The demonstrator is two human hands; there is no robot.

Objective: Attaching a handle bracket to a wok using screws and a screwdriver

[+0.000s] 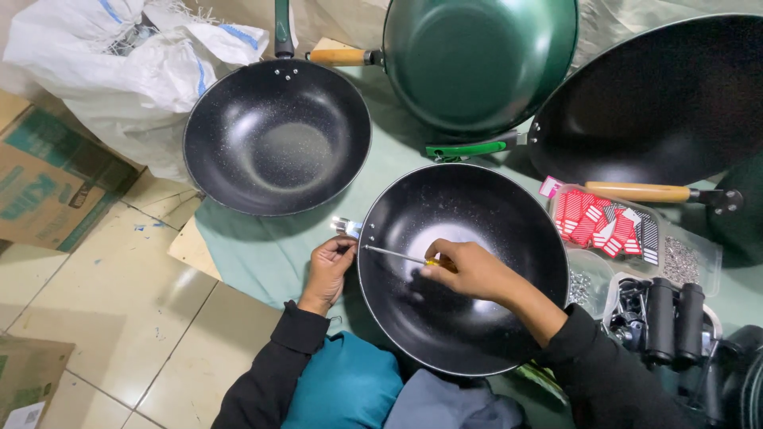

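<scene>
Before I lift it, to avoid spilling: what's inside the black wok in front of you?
The right hand holds a yellow-handled screwdriver inside the black wok, tip at the rim by the left hand. The hand covers part of the bottom.

Dim, cool overhead light — soft glare inside the black pans, shadowed corners, slight wide-angle bending at the edges.
</scene>
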